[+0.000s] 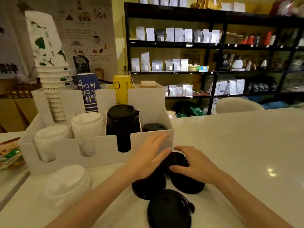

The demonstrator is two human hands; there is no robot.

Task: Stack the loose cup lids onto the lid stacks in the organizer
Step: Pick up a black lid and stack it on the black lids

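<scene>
Reaching over the white counter (pixel 230 145) at a coffee bar, I go left to right: loose white plastic lids (pixel 67 183) lie in a glossy heap before the white organizer (pixel 102 155), whose front bays hold two ribbed white lid stacks (pixel 87 129), a tall black lid stack (pixel 122 125) and a low one (pixel 153 127). My left hand (pixel 148 157), fingers spread flat, and right hand (pixel 195 163), curled loosely, close on one domed black lid (pixel 176 159); three more black lids (pixel 169 209) wait beside it. Most stacking looks undone.
</scene>
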